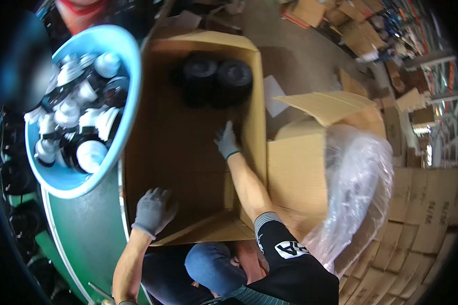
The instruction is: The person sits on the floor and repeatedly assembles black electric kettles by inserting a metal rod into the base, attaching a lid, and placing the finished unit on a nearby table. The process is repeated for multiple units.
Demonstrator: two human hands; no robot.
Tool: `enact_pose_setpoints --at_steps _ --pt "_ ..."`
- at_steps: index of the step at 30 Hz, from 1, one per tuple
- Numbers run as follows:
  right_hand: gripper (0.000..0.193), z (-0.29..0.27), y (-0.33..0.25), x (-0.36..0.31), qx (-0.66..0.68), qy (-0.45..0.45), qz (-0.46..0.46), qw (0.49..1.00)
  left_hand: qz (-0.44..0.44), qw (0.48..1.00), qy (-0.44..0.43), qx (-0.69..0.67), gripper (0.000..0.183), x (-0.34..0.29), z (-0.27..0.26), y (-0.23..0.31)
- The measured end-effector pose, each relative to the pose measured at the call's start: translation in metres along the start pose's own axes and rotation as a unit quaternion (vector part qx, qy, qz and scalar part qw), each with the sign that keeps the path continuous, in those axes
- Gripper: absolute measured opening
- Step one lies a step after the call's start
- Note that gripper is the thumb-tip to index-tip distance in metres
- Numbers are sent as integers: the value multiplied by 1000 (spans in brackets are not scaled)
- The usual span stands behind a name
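A tall open cardboard box (262,122) stands in front of me, its inside in shadow. My right hand (227,142), in a grey glove, reaches inside along the right wall. Its fingers are spread and nothing is in them. Beyond its fingertips, two black round things (234,73) rest side by side in the far right corner; their kind is too dark to tell. My left hand (154,212), also gloved in grey, is at the near left edge of the box. Its fingers are extended and hold nothing visible; whether it touches the cardboard I cannot tell.
A light blue tub (71,192) of white and black plastic parts (68,113) stands at left by a green surface (94,218). To the right is another open carton (296,168) with clear plastic film (359,178). Stacked cartons (407,218) lie beyond it.
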State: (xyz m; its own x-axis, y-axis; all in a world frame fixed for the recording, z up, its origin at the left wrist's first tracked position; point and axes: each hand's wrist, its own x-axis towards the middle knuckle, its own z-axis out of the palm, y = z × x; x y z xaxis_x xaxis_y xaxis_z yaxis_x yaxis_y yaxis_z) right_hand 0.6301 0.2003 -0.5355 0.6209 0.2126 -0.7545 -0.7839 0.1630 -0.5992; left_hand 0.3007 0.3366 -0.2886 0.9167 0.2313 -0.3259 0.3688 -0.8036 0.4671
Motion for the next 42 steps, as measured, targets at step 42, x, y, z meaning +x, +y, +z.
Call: enact_pose_setpoints --at_steps 42 --pt "78 141 33 124 2 -338 -238 911 -48 872 460 -161 85 304 27 -63"
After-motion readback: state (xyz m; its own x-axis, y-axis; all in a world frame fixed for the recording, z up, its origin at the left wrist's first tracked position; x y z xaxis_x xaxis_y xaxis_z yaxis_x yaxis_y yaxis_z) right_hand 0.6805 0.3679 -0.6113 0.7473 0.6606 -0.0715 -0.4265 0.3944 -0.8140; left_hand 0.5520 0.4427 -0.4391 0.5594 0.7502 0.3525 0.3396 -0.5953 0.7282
